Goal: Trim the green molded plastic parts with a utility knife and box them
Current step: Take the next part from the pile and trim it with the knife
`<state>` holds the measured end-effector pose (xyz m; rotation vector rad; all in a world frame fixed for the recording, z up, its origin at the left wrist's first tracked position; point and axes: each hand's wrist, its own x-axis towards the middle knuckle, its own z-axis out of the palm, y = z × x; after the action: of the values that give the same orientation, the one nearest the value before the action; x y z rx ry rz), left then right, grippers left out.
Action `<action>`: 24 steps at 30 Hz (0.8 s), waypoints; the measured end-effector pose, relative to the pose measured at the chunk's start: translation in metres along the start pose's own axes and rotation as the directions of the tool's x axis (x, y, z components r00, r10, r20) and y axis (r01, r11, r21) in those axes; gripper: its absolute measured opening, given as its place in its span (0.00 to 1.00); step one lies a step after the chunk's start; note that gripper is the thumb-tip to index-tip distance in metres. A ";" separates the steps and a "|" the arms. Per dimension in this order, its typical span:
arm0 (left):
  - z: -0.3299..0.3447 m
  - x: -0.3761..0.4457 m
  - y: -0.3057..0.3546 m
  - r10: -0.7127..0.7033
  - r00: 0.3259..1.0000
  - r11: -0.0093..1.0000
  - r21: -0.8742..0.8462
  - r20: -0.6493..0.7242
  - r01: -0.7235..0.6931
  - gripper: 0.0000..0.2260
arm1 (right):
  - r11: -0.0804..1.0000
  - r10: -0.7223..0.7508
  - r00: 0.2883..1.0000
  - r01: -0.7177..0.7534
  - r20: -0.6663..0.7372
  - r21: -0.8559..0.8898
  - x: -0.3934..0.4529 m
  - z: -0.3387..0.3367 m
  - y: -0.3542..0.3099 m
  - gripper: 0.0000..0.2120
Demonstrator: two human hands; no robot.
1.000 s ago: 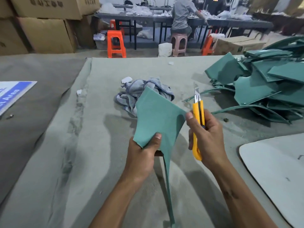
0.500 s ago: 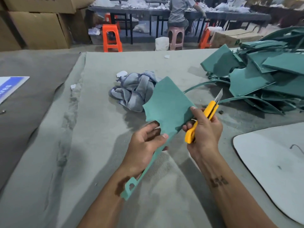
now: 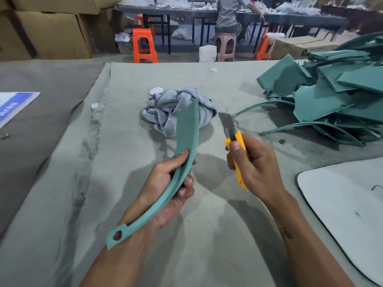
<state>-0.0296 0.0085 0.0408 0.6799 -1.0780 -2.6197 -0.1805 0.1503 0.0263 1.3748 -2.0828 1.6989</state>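
In the head view, the left hand (image 3: pixel 165 189) grips a green part (image 3: pixel 182 146) above the grey tabletop (image 3: pixel 124 162); its fingers (image 3: pixel 184 190) curl around the narrow curved strip of the part. The wide end of the part points far, in front of a crumpled cloth (image 3: pixel 165 112). The near end, with a hole, lies over the left forearm. The right hand (image 3: pixel 255 168) holds a yellow knife (image 3: pixel 236 148), fingers closed around the handle, thumb on top. The blade is out and points far and left, just beside the part but apart from it. A pile of green parts (image 3: pixel 335 96) lies far right on the tabletop. A white board (image 3: pixel 342 204) is at the near right. Orange stools (image 3: pixel 144 46) and cardboard boxes (image 3: pixel 51 34) stand beyond the tabletop.
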 end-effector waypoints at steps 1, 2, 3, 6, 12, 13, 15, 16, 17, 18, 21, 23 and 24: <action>-0.001 -0.001 0.001 -0.024 1.000 0.999 -0.022 0.011 0.025 0.10 | 1.000 -0.019 0.999 0.019 0.039 0.003 -0.001 0.001 -0.001 0.24; -0.001 -0.001 0.003 -0.036 0.999 0.999 -0.037 0.021 0.037 0.10 | 0.999 -0.030 0.998 0.029 0.048 0.033 -0.001 0.005 -0.004 0.23; -0.001 -0.001 0.003 -0.043 0.998 0.998 -0.036 0.037 0.044 0.10 | 0.997 -0.032 0.999 0.030 0.026 0.069 -0.001 0.010 -0.007 0.22; -0.003 -0.003 0.004 -0.100 0.981 0.994 0.049 0.167 0.093 0.09 | 0.985 0.034 0.997 -0.021 -0.076 0.171 -0.001 0.022 -0.016 0.20; -0.017 -0.001 0.006 -0.354 0.830 0.929 0.261 0.431 0.261 0.12 | 0.877 0.128 0.990 -0.139 0.056 0.460 0.006 -0.001 -0.014 0.27; -0.017 -0.001 0.006 -0.363 0.817 0.927 0.264 0.448 0.266 0.13 | 0.875 0.149 0.988 -0.146 0.030 0.461 0.006 -0.003 -0.011 0.25; -0.014 0.000 0.004 -0.298 0.882 0.951 0.195 0.365 0.240 0.11 | 0.854 0.244 0.967 -0.177 -0.077 0.489 0.006 -0.002 -0.010 0.24; -0.011 0.002 0.002 -0.212 0.945 0.975 0.126 0.250 0.186 0.11 | 0.831 0.295 0.946 -0.184 -0.137 0.525 0.006 -0.001 -0.011 0.22; -0.011 0.006 0.000 -0.083 0.989 0.994 0.082 0.122 0.073 0.13 | 0.804 0.345 0.920 -0.187 -0.187 0.565 0.007 -0.001 -0.012 0.19; -0.012 0.009 -0.003 0.088 0.996 0.989 0.122 0.015 -0.089 0.14 | 0.783 0.385 0.896 -0.190 -0.222 0.593 0.009 -0.002 -0.013 0.19; -0.017 0.016 -0.010 0.589 0.806 0.637 0.582 0.053 -0.504 0.06 | 0.752 0.450 0.858 -0.213 -0.248 0.624 0.012 -0.004 -0.018 0.19; -0.018 0.016 -0.018 0.542 0.802 0.547 0.618 0.253 -0.565 0.17 | 0.715 0.460 0.866 -0.230 -0.196 0.660 0.011 0.002 -0.022 0.19; -0.016 0.017 -0.022 0.500 0.806 0.574 0.575 0.317 -0.583 0.20 | 0.699 0.452 0.879 -0.240 -0.156 0.674 0.010 0.007 -0.023 0.19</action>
<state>-0.0366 0.0081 0.0097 0.2118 -1.9165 -1.7301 -0.1673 0.1396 0.0461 0.7192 -1.7179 2.7680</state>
